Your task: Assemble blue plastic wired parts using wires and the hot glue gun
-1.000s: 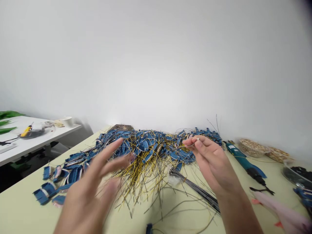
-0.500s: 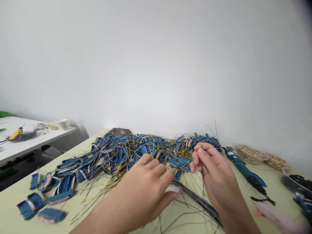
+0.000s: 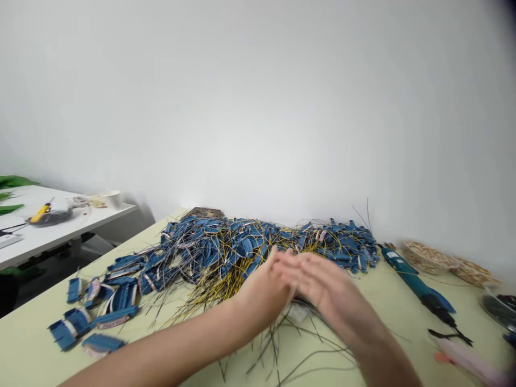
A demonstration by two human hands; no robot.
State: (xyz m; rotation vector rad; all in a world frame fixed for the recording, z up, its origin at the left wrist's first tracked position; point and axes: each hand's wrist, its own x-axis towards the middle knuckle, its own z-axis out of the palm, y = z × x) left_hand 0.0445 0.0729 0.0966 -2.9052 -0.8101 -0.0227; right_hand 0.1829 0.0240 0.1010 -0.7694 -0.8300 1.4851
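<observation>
My left hand (image 3: 265, 290) and my right hand (image 3: 326, 293) meet over the middle of a pale green table (image 3: 36, 344), both smeared by motion. They hover over a bundle of dark wires (image 3: 300, 312) with a white end, just in front of a big heap of blue pieces with yellow wires (image 3: 242, 247). The fingers touch or overlap, and I cannot make out whether either hand holds anything.
Loose blue pieces (image 3: 97, 306) lie at the left. A teal rotary tool (image 3: 417, 282), black snips (image 3: 451, 336) and a pink object (image 3: 471, 363) lie at the right, with bowls of tan bits (image 3: 427, 255) behind. A white side table (image 3: 48, 228) stands far left.
My right hand, which pinched a thin wire up near the heap, has dropped and moved left to the left hand. The left hand swung right to the dark wire bundle.
</observation>
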